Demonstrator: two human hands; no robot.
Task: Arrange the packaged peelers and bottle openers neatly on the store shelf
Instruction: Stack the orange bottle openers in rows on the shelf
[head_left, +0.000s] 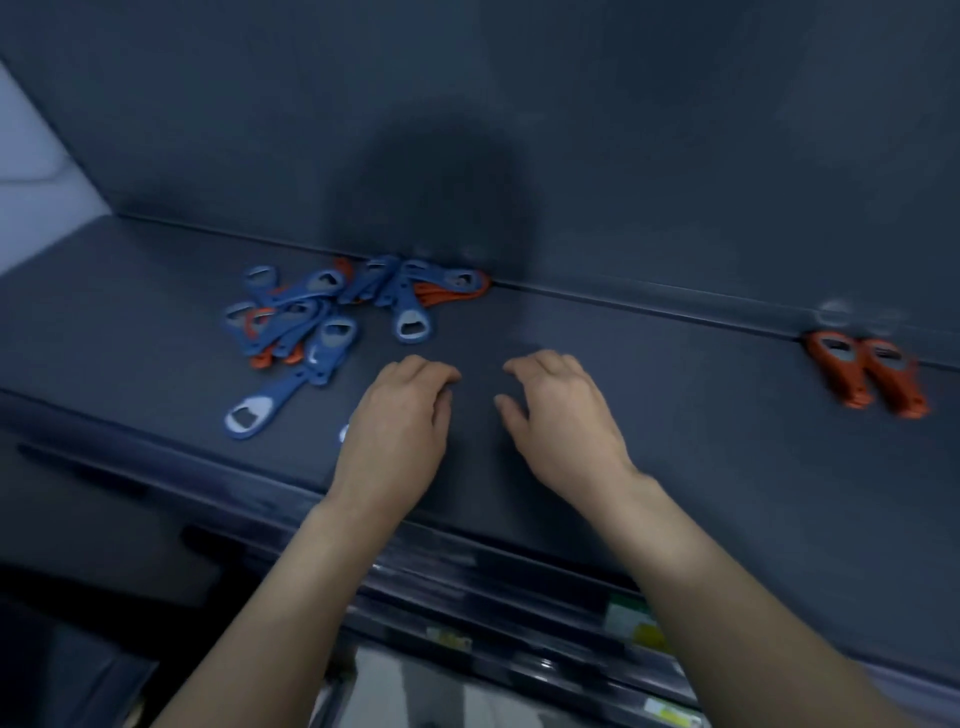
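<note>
just two orange openers (867, 371) lie tidy, side by side, far off to the right of the right hand (563, 418). the messy pile of openers (317, 317) is left to sort. it sits just ahead and left of the left hand (400, 415). both hands rest on the shelf (675, 389), fingers loosely bent, holding nothing.

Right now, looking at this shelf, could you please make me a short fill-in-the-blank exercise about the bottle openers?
1. Against the back wall on the right lie ____ orange openers.
2. The jumbled heap holds both orange and ____ openers.
3. On the shelf, that heap sits to the ____ of the orange pair.
Missing words: two; blue; left.
</note>
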